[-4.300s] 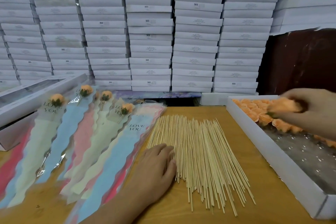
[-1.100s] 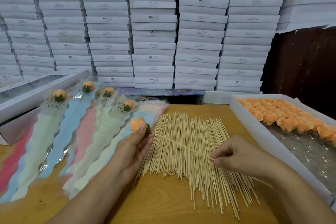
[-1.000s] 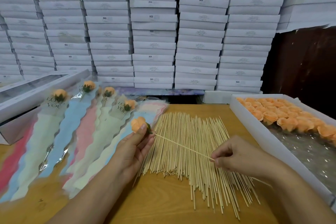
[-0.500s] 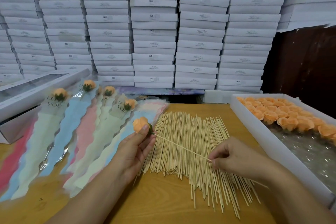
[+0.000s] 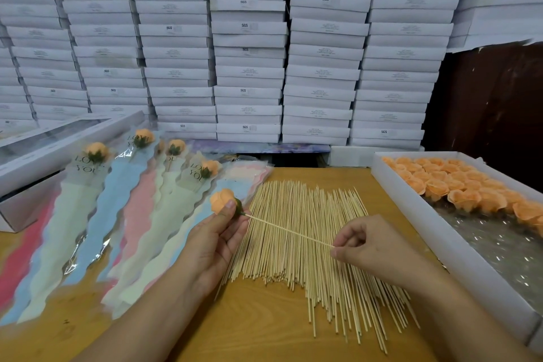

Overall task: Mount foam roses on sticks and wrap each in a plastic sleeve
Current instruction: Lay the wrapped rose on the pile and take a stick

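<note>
The left hand (image 5: pixel 214 239) pinches an orange foam rose (image 5: pixel 222 200); the right hand (image 5: pixel 371 247) pinches its stick (image 5: pixel 288 229), whose far end the fingers hide. Sleeves (image 5: pixel 85 167) near the tabletop's left edge read "LOVE YOU".

We see a wall of stacked flat white boxes (image 5: pixel 249 47) filling the far side, well beyond the fingers, several labelled "SGS". To the right of the stacks stands a dark reddish-brown panel (image 5: pixel 493 103), perhaps a door or cabinet. Beneath the fingers lies a wooden tabletop (image 5: pixel 264 317), evenly and softly lit.
</note>
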A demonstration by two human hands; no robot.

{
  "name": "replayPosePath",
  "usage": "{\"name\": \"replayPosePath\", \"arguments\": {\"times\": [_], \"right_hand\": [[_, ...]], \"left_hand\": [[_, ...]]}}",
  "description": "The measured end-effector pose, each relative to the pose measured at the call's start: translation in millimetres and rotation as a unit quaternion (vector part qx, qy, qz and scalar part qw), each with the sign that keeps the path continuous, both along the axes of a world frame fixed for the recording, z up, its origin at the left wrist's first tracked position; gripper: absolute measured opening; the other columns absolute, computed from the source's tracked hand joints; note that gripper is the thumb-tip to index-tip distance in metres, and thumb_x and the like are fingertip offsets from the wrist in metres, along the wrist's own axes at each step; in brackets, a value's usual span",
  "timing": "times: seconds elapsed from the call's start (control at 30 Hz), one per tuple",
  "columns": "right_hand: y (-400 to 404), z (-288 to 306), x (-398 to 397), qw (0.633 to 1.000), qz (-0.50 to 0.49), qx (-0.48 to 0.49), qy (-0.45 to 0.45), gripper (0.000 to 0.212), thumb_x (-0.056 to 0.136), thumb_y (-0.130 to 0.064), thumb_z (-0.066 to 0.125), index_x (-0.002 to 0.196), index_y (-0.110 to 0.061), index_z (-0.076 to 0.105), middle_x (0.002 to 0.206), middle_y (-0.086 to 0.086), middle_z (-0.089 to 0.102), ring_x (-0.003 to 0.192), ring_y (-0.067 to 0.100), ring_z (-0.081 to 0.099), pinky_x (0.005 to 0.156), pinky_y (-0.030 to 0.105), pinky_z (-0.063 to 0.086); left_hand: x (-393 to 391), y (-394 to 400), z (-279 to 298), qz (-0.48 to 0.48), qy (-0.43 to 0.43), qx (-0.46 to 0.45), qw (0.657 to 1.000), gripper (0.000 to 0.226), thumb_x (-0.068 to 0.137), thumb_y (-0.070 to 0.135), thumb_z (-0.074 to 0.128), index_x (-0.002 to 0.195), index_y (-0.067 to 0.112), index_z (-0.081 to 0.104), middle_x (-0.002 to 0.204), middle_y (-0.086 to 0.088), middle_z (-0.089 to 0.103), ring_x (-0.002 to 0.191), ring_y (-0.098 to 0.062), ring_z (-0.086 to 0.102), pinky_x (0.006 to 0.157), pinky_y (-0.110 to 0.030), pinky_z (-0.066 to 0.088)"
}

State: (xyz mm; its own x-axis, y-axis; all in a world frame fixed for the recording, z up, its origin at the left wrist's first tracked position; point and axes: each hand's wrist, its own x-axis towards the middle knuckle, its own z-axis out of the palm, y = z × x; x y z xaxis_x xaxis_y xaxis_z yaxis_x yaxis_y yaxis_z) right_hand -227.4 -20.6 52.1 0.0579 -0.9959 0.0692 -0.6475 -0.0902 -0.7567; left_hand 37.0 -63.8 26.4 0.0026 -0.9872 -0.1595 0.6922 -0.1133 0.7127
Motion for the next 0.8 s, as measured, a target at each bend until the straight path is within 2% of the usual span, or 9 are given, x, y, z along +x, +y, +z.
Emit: {"name": "replayPosePath", "arguments": {"times": [0.13, 0.3, 0.5, 0.57, 0.67, 0.8], "right_hand": [[-1, -4, 2, 1.0, -0.008, -0.017, 0.019, 0.015, 0.082, -0.027, 0.081, 0.07, -0.022, 0.074, 0.062, -0.007, 0.069, 0.05, -0.001, 0.057, 0.053, 0.02, 0.045], [-1, -10, 9, 0.998, 0.0, -0.024, 0.066, 0.019, 0.085, -0.031, 0.077, 0.068, -0.023, 0.073, 0.066, -0.006, 0.071, 0.056, 0.004, 0.061, 0.054, 0.021, 0.049], [0, -13, 10, 0.995, 0.027, -0.036, 0.092, 0.025, 0.09, -0.03, 0.07, 0.066, -0.025, 0.07, 0.063, -0.014, 0.069, 0.049, 0.001, 0.054, 0.047, 0.017, 0.039], [0, -13, 9, 0.994, 0.035, -0.035, 0.094, 0.027, 0.093, -0.03, 0.066, 0.067, -0.023, 0.07, 0.064, -0.013, 0.07, 0.046, 0.002, 0.05, 0.047, 0.02, 0.039], [0, -14, 8, 0.994, 0.046, -0.027, 0.098, 0.031, 0.097, -0.027, 0.06, 0.068, -0.019, 0.069, 0.066, -0.02, 0.069, 0.045, 0.003, 0.048, 0.047, 0.022, 0.04], [1, -14, 12, 0.994, 0.043, -0.027, 0.1, 0.033, 0.097, -0.029, 0.061, 0.065, -0.025, 0.068, 0.068, -0.004, 0.072, 0.045, 0.002, 0.049, 0.05, 0.022, 0.043]], "left_hand": [[0, 0, -1, -0.002, -0.002, -0.001, 1.0, 0.026, 0.076, 0.013, 0.073, 0.097, -0.002, 0.07, 0.088, -0.017, 0.075, 0.071, -0.016, 0.074, 0.062, -0.024, 0.062], [2, 1, -1, -0.003, -0.002, 0.002, 1.0, 0.019, 0.086, 0.01, 0.069, 0.1, -0.003, 0.069, 0.091, -0.018, 0.074, 0.072, -0.016, 0.073, 0.063, -0.024, 0.062], [2, 2, 0, -0.003, 0.003, 0.005, 1.0, 0.017, 0.088, 0.008, 0.067, 0.1, -0.003, 0.07, 0.091, -0.018, 0.074, 0.071, -0.017, 0.074, 0.062, -0.025, 0.062], [2, 2, 0, -0.002, 0.005, 0.008, 1.0, 0.015, 0.09, 0.007, 0.066, 0.1, -0.003, 0.07, 0.092, -0.018, 0.074, 0.072, -0.017, 0.073, 0.062, -0.025, 0.062], [2, 2, 0, 0.001, 0.005, 0.011, 1.0, 0.013, 0.092, 0.007, 0.064, 0.099, -0.003, 0.07, 0.093, -0.019, 0.074, 0.074, -0.018, 0.073, 0.063, -0.025, 0.062], [3, 1, 0, 0.01, 0.003, 0.017, 1.0, 0.013, 0.092, 0.008, 0.064, 0.099, -0.002, 0.07, 0.09, -0.018, 0.073, 0.076, -0.019, 0.072, 0.067, -0.027, 0.063]]}}
